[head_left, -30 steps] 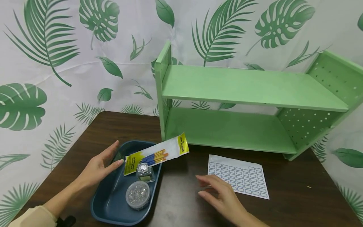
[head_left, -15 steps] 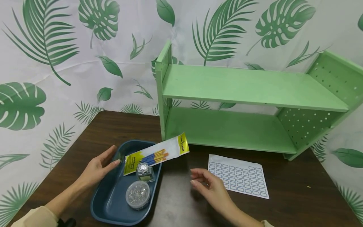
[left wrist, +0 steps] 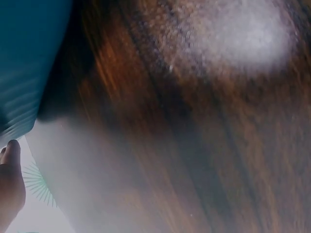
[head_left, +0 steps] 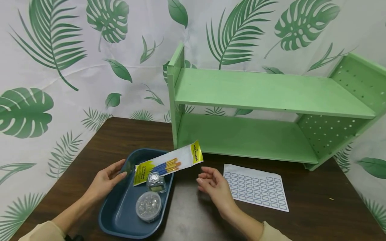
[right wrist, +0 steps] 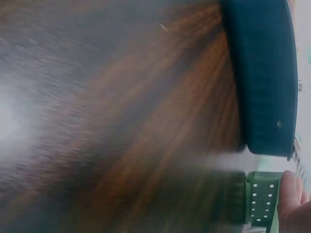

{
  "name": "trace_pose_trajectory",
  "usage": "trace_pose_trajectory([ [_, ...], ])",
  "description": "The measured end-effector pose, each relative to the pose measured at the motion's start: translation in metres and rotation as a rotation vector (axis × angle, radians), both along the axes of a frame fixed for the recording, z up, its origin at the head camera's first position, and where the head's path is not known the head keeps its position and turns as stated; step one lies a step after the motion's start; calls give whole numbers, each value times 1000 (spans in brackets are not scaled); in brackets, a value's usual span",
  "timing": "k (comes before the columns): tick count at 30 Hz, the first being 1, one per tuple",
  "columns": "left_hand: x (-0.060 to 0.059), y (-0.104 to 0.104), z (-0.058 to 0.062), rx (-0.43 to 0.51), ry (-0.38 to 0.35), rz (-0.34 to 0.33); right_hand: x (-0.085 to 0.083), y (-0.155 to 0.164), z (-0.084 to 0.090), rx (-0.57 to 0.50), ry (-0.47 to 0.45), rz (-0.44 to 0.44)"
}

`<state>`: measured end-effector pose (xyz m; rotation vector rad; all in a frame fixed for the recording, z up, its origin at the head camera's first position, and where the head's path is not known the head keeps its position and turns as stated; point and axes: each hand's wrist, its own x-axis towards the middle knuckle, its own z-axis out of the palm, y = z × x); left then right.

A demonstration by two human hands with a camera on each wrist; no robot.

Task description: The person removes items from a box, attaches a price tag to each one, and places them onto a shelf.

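My left hand (head_left: 105,180) is at the left rim of a blue tray (head_left: 120,204), thumb extended over the rim and fingers along its outer side. In the left wrist view, a fingertip (left wrist: 13,148) shows at the lower end of the tray's outer wall. Inside the tray sit a square glass bottle with a silver cap (head_left: 156,183) and a round clear container of small shiny pieces (head_left: 148,206). A packet of paintbrushes (head_left: 169,163) leans across the right rim. My right hand (head_left: 216,190) hovers loosely curled and holding nothing, between tray and label sheet (head_left: 256,187).
A green two-tier shelf (head_left: 247,134) stands at the back of the dark wooden table (head_left: 316,201); its left end is close behind the brush packet. A leaf-print cloth (head_left: 135,67) hangs behind. A tiny pale scrap (head_left: 331,198) lies on the right side of the table.
My right hand has moved left and up, off the label sheet toward the tray. My left hand has slid slightly down along the rim, its fingers closer together. The tray's contents have stayed put.
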<state>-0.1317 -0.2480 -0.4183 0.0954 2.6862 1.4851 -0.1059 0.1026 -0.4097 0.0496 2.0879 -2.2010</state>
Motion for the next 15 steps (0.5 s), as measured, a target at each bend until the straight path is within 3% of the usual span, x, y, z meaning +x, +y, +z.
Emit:
trace_pose_trajectory([
  [8, 2, 3, -3, 72, -8, 52, -23, -7, 7, -3, 34, -38],
  [15, 3, 4, -6, 71, 21, 78, -42, -15, 12, 40, 64, -37],
])
